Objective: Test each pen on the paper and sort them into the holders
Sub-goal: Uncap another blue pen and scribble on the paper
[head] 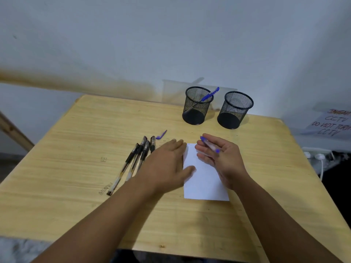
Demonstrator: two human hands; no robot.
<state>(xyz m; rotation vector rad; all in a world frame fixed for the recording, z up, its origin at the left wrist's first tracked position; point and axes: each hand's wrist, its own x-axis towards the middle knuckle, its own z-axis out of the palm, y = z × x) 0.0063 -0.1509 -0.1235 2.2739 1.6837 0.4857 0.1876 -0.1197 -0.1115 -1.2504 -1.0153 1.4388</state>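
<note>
We work at a pale wooden table (76,141) with visible grain; its near edge runs under our forearms and its far edge meets a light grey-blue wall (171,35). Nearest on the surface lies the white rectangular sheet of paper (205,179), flat, its long sides running away from us. Our left hand (167,162) rests palm down at the paper's left edge, fingers straight and held close together, thumb lying on the sheet. Our right hand (220,156) hovers over the paper's right part, palm turned inward, fingers loosely extended, with a transparent pen with blue ends (209,144) lying across them; we cannot tell whether the thumb clamps it.

Left of the left hand, four black-capped clear gel pens (133,162) lie side by side, diagonal, partly under the wrist. A small blue pen cap (161,135) lies just beyond their far ends.

Farther back, two black wire-mesh cylindrical holders stand upright, near each other but apart. The left holder (197,107) contains one blue pen (209,94) leaning right; the right holder (234,111) shows none.

The table's left half offers open surface. Off the right edge sit a handwritten white notice (332,122) and a white power strip (319,155).
</note>
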